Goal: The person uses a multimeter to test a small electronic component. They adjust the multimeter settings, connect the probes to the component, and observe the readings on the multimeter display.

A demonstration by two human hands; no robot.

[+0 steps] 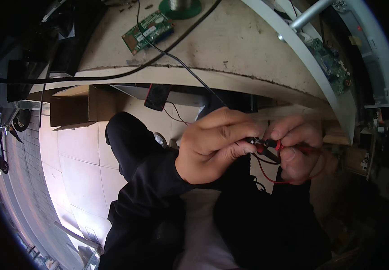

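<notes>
"Where is the red probe [278,144]?"

"Up in the air above the person's legs [133,139]. The right hand [304,133] has it pinched, with finger and thumb pressed on it."

"And the left hand [210,146]?"

"Its grip is together too, squeezed on a small dark piece [250,140] with a shiny bit. The fingers hide most of it, so I can't tell just what it is."

"Why hold them so close?"

"Maybe so the two small ends can meet. Pinching keeps tiny things steady, I think."

"What's in the way?"

"A red wire [275,181] loops under the hands, so it could snag. A long black cord [181,58] runs over the counter [248,54] and goes down behind the left hand."

"What else is around?"

"A green board [145,33] and a spool [180,5] are on the counter. A red-edged meter [157,96] is by its front edge, and a brown box [73,107] is off to the left."
</notes>
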